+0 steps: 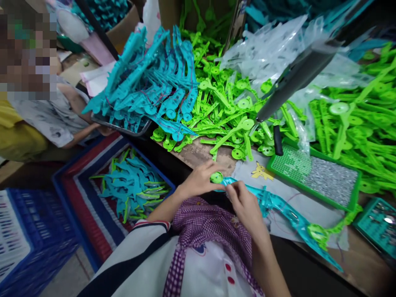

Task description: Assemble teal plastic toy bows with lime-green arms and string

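Note:
A long, curved blue plastic shell [286, 210] lies across the table edge in front of me. At its near-left end sits a small round green plastic piece [216, 177]. My left hand [199, 180] is closed around that end, fingers beside the green disc. With thumb and fingers pinched together, my right hand [246, 203] grips the shell's edge just right of it; anything small in the pinch is hidden. A green plastic arm with a round hub [318, 234] rests at the shell's far-right end. Thin thread trails near the shell's middle.
Loose green arms [229, 119] heap behind my hands, with stacked blue shells [154, 82] left of them. A green tray [346, 187] holds small silvery pieces. A dark hanging tool [297, 78] points down. Blue-and-green parts [133, 185] fill a lined crate. Another person's arm [82, 134] is left.

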`<state>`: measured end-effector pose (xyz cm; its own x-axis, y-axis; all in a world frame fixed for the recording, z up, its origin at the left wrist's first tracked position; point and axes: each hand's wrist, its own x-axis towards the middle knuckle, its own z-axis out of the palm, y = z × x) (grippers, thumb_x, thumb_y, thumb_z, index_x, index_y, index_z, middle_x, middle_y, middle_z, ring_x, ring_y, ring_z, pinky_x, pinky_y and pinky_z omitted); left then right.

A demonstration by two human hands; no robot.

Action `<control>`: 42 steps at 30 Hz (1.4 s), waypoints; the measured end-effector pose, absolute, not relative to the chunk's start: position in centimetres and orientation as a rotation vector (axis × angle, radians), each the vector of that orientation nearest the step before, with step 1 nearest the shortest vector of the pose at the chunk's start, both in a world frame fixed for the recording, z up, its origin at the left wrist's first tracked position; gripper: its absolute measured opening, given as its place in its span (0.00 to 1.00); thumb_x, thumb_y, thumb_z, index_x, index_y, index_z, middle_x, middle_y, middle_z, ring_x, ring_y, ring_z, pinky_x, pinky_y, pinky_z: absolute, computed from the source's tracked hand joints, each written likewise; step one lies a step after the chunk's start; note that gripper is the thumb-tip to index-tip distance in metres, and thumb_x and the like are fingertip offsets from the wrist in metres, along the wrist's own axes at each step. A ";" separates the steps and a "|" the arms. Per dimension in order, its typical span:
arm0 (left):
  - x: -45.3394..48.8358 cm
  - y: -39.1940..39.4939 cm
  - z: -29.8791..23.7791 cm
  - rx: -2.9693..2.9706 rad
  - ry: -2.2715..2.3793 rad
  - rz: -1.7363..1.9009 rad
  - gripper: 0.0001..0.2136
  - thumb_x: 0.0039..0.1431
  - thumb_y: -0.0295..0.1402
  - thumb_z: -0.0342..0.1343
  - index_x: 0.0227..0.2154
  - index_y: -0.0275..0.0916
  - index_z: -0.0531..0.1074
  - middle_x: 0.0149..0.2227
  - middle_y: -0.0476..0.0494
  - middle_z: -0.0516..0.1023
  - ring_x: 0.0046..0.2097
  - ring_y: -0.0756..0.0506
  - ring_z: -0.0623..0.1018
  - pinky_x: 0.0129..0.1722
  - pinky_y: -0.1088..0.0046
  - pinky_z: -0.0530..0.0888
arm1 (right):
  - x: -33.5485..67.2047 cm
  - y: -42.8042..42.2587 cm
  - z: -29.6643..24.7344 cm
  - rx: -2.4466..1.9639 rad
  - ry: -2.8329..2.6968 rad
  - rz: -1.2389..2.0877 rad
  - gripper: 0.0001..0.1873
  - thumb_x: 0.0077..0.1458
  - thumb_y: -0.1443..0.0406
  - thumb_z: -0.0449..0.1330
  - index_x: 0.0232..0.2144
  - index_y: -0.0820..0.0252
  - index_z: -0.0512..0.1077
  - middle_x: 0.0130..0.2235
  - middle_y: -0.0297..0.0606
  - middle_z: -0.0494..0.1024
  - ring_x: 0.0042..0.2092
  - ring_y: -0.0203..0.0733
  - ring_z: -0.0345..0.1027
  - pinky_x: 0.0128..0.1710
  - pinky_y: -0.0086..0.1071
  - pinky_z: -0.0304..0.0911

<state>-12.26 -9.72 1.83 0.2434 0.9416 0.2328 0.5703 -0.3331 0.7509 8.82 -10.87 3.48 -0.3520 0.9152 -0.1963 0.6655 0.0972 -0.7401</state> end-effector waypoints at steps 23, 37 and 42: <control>-16.5 11.0 2.7 2.665 1.696 0.395 0.19 0.70 0.30 0.47 0.61 0.45 0.68 0.50 0.37 0.76 0.54 0.39 0.72 0.54 0.59 0.60 | 6.1 -3.8 6.0 -1.180 -1.502 1.088 0.14 0.55 0.54 0.63 0.29 0.58 0.73 0.26 0.31 0.71 0.28 0.34 0.61 0.28 0.30 0.57; -16.1 10.7 1.6 2.254 1.986 0.783 0.26 0.67 0.31 0.50 0.67 0.46 0.59 0.68 0.32 0.59 0.71 0.32 0.54 0.64 0.37 0.53 | 5.8 -2.6 -0.3 -1.421 -1.537 1.245 0.23 0.49 0.45 0.59 0.29 0.60 0.72 0.27 0.35 0.72 0.30 0.38 0.62 0.33 0.32 0.58; -15.3 1.0 0.0 2.193 1.856 0.893 0.20 0.71 0.33 0.45 0.62 0.41 0.66 0.61 0.33 0.69 0.64 0.39 0.68 0.63 0.53 0.65 | 7.8 -4.2 -0.2 -1.482 -1.766 1.160 0.23 0.51 0.45 0.58 0.28 0.60 0.73 0.26 0.36 0.74 0.30 0.39 0.64 0.33 0.33 0.57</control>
